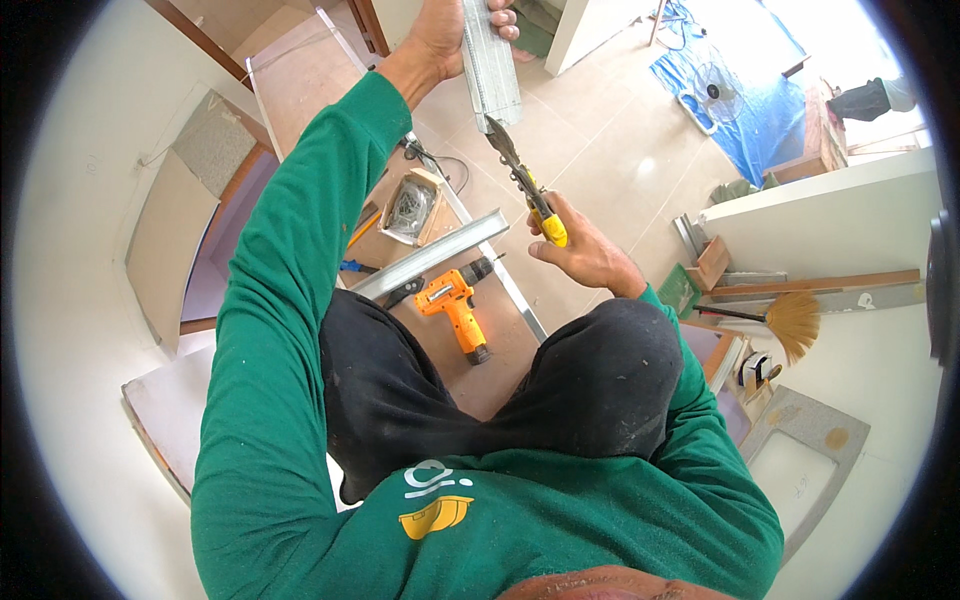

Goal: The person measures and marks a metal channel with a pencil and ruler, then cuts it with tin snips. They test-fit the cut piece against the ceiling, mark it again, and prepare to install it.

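My left hand [447,38] is closed round a galvanised metal stud [490,75] at the top of the view, and the stud's upper part runs out of the picture. In my right hand [590,250] I grip tin snips [527,180] by their yellow handles. The dark jaws of the snips meet the stud's lower end; whether they bite into the metal is too small to tell. Between my knees and the stud lie an orange cordless drill [452,300] and another length of metal channel [430,262], both on a board.
A box of screws [411,207] sits beyond the channel, near a power cord. At the far right are a fan [716,92] and a blue tarp [770,130]. Along the right wall lie a broom [792,325], wood strips and a green dustpan [680,292].
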A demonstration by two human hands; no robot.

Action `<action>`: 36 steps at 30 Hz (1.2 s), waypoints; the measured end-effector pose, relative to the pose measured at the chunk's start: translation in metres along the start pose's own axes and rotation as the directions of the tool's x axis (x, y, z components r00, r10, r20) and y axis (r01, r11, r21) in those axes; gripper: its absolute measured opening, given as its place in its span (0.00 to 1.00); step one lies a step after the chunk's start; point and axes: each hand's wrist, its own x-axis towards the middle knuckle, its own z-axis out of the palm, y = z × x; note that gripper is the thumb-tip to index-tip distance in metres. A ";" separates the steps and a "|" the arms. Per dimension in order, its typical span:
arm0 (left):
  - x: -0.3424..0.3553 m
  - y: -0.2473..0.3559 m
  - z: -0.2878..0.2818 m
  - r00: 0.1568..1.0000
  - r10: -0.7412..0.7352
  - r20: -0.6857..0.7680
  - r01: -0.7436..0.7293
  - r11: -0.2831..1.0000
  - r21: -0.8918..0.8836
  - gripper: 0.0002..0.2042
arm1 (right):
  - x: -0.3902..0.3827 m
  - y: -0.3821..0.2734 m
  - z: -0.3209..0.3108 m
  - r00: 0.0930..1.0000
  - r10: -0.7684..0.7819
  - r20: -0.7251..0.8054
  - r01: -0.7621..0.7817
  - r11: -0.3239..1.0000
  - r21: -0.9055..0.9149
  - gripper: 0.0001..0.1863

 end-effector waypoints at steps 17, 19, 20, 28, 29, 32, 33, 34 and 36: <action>-0.004 -0.031 -0.010 0.993 -0.113 0.036 0.113 0.993 -0.014 0.34 | -0.002 0.016 0.028 0.988 -0.075 -0.132 0.075 0.997 -0.003 0.18; -0.013 -0.034 -0.004 0.994 -0.107 0.024 0.106 0.993 0.057 0.33 | -0.008 0.020 0.026 0.998 -0.022 -0.060 0.022 1.000 0.011 0.19; -0.017 -0.034 -0.001 0.978 -0.147 0.147 0.123 0.980 0.159 0.33 | -0.009 0.022 0.028 1.000 -0.001 0.015 0.000 0.997 0.082 0.19; -0.056 -0.062 0.037 0.799 -0.379 0.467 -0.428 0.186 0.884 0.33 | -0.021 0.010 0.022 0.968 -0.015 0.250 0.062 0.981 -0.184 0.19; -0.054 -0.066 0.032 0.745 -0.342 0.573 -0.639 -0.114 0.761 0.35 | -0.018 0.012 0.020 0.977 0.065 0.204 0.011 0.936 -0.351 0.20; -0.052 -0.085 0.000 0.887 -0.241 0.395 -0.438 -0.167 0.883 0.40 | -0.017 0.025 0.016 0.954 0.289 0.083 -0.171 0.748 -0.641 0.24; -0.053 -0.084 -0.004 0.923 -0.231 0.309 -0.315 0.009 0.949 0.43 | -0.024 0.039 0.019 0.953 0.301 0.025 -0.236 0.793 -0.562 0.26; -0.054 -0.077 -0.007 0.947 -0.235 0.221 -0.180 0.182 0.967 0.45 | -0.032 0.063 0.026 0.950 0.312 -0.035 -0.290 0.830 -0.477 0.27; -0.049 -0.065 -0.013 0.965 -0.225 0.133 -0.013 0.467 0.884 0.47 | -0.049 0.115 0.044 0.935 0.338 -0.108 -0.354 0.910 -0.217 0.32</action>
